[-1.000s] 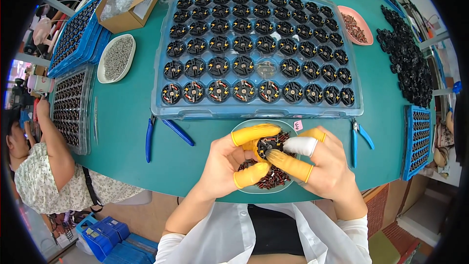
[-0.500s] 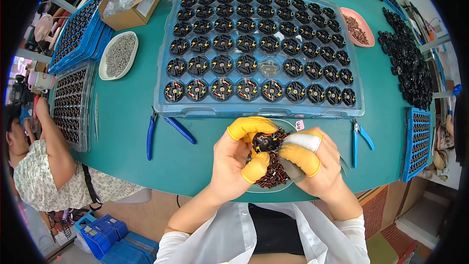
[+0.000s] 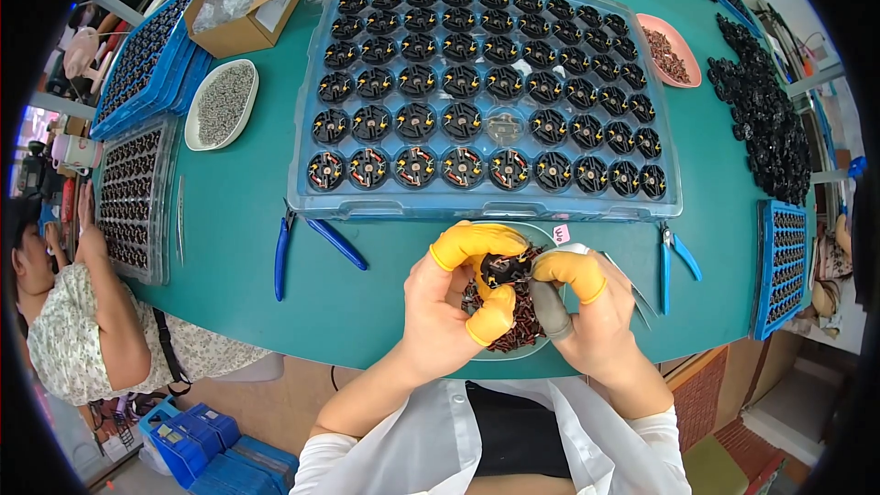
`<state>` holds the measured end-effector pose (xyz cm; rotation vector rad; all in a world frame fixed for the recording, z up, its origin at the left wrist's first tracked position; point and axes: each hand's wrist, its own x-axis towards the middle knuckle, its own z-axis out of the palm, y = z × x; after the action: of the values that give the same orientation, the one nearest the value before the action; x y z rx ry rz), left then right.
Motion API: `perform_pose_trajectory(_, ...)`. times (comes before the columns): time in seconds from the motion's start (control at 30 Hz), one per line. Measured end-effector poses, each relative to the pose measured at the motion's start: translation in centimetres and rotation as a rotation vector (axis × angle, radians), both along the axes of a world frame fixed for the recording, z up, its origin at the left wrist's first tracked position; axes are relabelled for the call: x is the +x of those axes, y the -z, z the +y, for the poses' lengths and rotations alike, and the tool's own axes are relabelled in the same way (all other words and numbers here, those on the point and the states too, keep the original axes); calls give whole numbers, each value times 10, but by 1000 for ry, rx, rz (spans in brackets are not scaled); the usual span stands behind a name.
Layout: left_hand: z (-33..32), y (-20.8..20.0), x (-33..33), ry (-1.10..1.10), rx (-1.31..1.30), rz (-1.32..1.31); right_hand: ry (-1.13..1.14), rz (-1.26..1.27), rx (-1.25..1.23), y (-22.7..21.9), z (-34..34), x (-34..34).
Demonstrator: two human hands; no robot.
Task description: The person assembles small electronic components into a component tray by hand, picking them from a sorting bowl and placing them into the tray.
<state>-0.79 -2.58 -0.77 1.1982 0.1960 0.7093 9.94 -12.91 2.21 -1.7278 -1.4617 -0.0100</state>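
My left hand [image 3: 449, 298], with yellow finger cots, grips a round black plastic part [image 3: 504, 269] between fingers and thumb. The part has a copper-coloured centre and small yellow bits at its edge. Against its right edge, my right hand [image 3: 591, 302] has yellow- and grey-covered fingertips pinched together; whatever lies between them is too small to make out. Tweezers [image 3: 632, 289] stick out beside my right hand, their other end hidden. Below both hands is a bowl [image 3: 543, 236] of small dark-red components [image 3: 518, 328]. Beyond stands a clear tray [image 3: 486, 209] holding rows of similar black parts.
Blue-handled cutters [image 3: 282, 257] lie left, lighter blue ones [image 3: 667, 266] right. A white dish [image 3: 249, 110] holds small silvery pieces; a pink dish [image 3: 694, 64] holds reddish ones. Black parts [image 3: 761, 110] are heaped at right. A person [image 3: 87, 321] works at left beside another tray [image 3: 165, 220].
My right fingers have shifted slightly at the black part's edge, and more of the tweezers shows. The black part has moved a little right. The person at left has moved their hands.
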Motion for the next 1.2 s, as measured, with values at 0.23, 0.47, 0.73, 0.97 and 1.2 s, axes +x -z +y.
perform_pose_trajectory(0.23, 0, -5, -1, 24, -33, 23, -59, 608, -16, 2, -2, 4)
perform_pose_trajectory(0.47, -1, -13, 0, 8, -3, 35, -129, 701, -61, -1, -6, 2)
perform_pose_trajectory(0.73, -1, -11, 0, -35, 117, 24, -125, 765, -26, 3, -6, -4)
perform_pose_trajectory(0.97, 19, -14, -8, 165, 305, 85, -151, 866, 87, 4, -1, -5)
perform_pose_trajectory(1.2, 28, -18, -13, 229, 425, 146, -229, 948, 9, 0, 5, -2)
